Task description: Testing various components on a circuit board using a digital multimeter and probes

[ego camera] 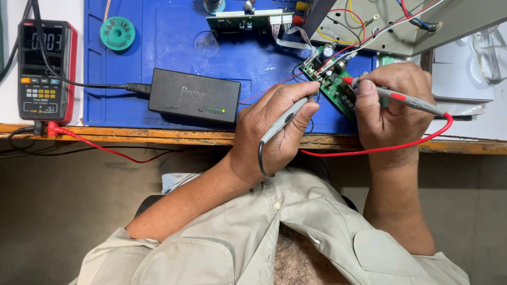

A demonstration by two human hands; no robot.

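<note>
Mat (pixel 174 53): a flat blue rubbery sheet with moulded shallow pockets, lying on a bench with a worn orange-painted wooden front edge (pixel 158 136); everything below is placed from this mat.
Metal case (pixel 422 26): folded grey sheet metal, opened, at the mat's far right corner, with red, yellow and blue wires spilling out.
Power brick (pixel 193 97): a matte black plastic box with rounded edges and a row of small green lights, on the mat's near middle.
Meter (pixel 45 71): a dark slab with a red rubber bumper, grey display and small buttons, just off the mat's left edge.
Left hand (pixel 272 132): at the mat's near edge, fingers curled tight around the black probe (pixel 285 119), a slim grey-black plastic stick whose tip points toward the board.
Right hand (pixel 393 113): at the mat's near right, fingers closed, pinching the red probe (pixel 406 99), a grey stick with red tip and glossy red cable.
Circuit board (pixel 334 84): a small green rectangle studded with cylindrical capacitors, tilted, on the mat's right side, between both hands; the red tip touches it.
Solder wick reel (pixel 117 33): a round teal plastic disc, on the mat's far left.
</note>
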